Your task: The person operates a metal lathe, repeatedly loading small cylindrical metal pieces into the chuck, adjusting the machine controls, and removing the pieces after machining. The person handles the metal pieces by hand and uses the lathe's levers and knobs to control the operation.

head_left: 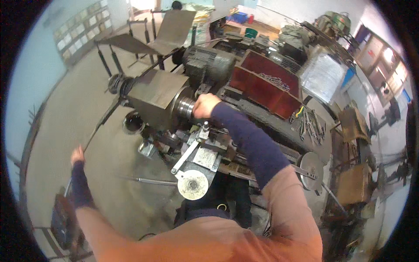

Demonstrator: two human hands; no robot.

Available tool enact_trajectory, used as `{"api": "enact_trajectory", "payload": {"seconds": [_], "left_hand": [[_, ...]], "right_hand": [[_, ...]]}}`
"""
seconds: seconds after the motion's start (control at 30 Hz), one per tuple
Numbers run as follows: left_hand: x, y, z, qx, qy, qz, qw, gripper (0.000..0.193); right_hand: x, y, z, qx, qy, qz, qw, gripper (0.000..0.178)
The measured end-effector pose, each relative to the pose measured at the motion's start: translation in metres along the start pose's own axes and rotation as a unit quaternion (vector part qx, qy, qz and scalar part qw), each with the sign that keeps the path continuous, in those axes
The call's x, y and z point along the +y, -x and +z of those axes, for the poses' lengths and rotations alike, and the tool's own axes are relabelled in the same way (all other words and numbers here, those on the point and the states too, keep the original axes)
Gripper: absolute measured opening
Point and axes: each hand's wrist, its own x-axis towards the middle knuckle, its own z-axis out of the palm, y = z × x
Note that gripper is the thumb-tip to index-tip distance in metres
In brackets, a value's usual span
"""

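A small lathe stands in front of me, its headstock (150, 94) at the middle left. Out to the left, my left hand (77, 156) is closed round a long dark lever (102, 120) that slants up to the back end of the headstock. My right hand (206, 106) is curled up against the front of the shiny round chuck (185, 107). Whatever its fingers hold there is hidden behind the hand. Just below that hand sits the tool post (205, 129), with a pale round handwheel (192, 185) on the slide nearest my body.
Behind the lathe are a grey motor (207, 63) and a dark red tray (262, 94) with small metal parts in it. Several wrenches (310, 126) lie right of the tray. Another handwheel (311, 170) is at the right. A metal rod (157, 180) sticks out left near my waist.
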Motion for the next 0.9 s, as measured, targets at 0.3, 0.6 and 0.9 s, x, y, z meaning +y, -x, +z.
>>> {"api": "enact_trajectory", "payload": {"seconds": [0.3,0.6,0.9], "left_hand": [[0.186,0.151,-0.159,0.002,0.23,-0.187,0.955,0.056],[0.175,0.133,-0.123,0.048,0.251,-0.145,0.956,0.049],[0.164,0.056,-0.113,0.012,0.273,0.132,0.953,0.043]], "right_hand": [[0.0,0.017,-0.009,0.029,0.017,0.063,0.997,0.031],[0.101,0.115,-0.116,0.251,0.107,0.173,0.946,0.032],[0.134,0.28,-0.095,0.412,0.082,0.096,0.902,0.039]]}}
